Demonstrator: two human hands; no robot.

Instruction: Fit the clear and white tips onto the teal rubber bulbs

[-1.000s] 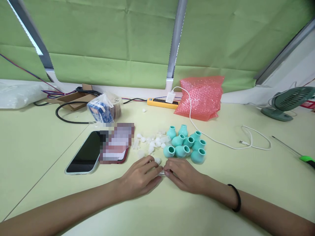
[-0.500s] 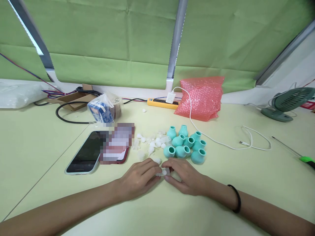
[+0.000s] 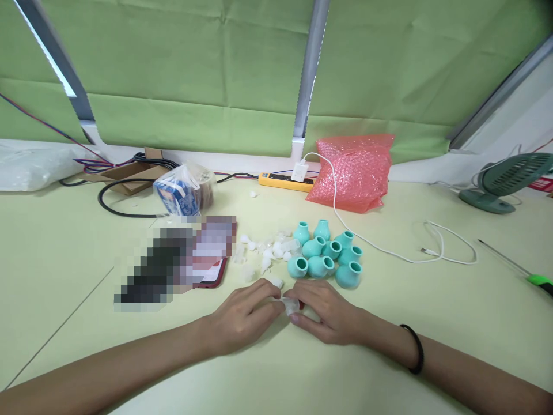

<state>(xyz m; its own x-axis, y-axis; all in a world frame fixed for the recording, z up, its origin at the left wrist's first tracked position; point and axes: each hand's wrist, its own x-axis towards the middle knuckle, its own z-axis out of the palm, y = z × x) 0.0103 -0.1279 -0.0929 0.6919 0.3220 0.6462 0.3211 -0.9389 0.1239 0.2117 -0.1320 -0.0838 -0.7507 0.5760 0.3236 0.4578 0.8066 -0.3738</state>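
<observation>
Near the middle of the desk, between the two hands, a clear tube is held just above or against the surface; which of the two is hard to tell. Its long axis seems to run left to right, from one set of fingers to the other, though the hands cover both ends. Neither hand is clearly nearer: the tube lies right of the left hand and left of the right hand, touching the fingers of both. The right fingers are clamped on it, thumb on the near side and index finger on the far side. The left fingers are bent together at its left end; whether they pinch it or only press there cannot be told. What the right palm hides, past a small reddish patch, is unclear.

Just beyond the left fingertips lies a white piece, close but apart from the tube. Farther off are scattered white and clear bits, with teal pots clustered to their right, far of the right hand, their openings showing. Left of the bits are two phones, partly blurred. A screwdriver lies well right.
</observation>
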